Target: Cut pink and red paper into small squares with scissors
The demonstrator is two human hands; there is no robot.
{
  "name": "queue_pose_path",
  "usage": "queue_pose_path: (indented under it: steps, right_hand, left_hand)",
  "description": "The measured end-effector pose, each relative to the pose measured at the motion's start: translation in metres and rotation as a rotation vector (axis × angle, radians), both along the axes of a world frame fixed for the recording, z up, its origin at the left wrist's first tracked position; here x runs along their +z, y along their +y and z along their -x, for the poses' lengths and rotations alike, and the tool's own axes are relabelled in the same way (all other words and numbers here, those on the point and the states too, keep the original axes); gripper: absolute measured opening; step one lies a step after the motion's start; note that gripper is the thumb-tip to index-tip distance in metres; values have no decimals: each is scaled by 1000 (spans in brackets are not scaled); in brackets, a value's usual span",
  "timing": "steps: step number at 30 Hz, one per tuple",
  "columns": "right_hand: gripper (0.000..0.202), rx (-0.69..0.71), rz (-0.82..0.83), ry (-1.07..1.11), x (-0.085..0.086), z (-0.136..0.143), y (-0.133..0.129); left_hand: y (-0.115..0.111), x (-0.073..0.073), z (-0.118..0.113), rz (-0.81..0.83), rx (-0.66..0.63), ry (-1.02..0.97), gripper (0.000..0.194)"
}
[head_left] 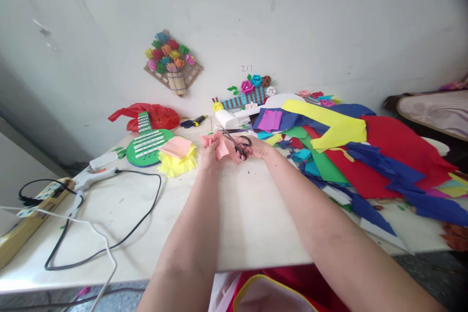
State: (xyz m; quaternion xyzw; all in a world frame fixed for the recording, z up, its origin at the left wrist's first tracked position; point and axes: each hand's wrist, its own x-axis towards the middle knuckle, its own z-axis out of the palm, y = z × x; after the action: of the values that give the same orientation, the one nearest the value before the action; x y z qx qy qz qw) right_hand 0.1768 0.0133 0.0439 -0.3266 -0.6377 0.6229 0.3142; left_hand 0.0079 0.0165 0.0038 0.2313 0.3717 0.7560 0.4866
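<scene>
My left hand [211, 151] is closed around a piece of pink paper [221, 148] above the middle of the table. In my right hand [252, 148] is a pair of scissors [239, 148] with black handles, its blades pointing up and left beside the pink paper. Part of the pink paper hangs below the blades; whether they touch it I cannot tell. Just left of my hands lies a stack of yellow paper pieces [177, 165] with pink pieces [175, 146] on top.
A green paper guitar [146, 144], a glue gun [97, 178] with a looping black cord, and a power strip [36, 209] lie on the left. Coloured paper sheets [395, 151] heap up on the right. Behind are a red plastic bag [161, 117] and black-yellow pliers [193, 121].
</scene>
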Motion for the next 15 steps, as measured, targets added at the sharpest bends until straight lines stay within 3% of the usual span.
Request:
queue_pose_path:
  steps: [9, 15]
  right_hand:
    - [45, -183, -1, 36, -3, 12, 1]
    - [41, -157, -130, 26, -4, 15, 0]
  left_hand:
    - [-6, 5, -5, 6, -58, 39, 13]
    - [-8, 6, -7, 18, -134, 45, 13]
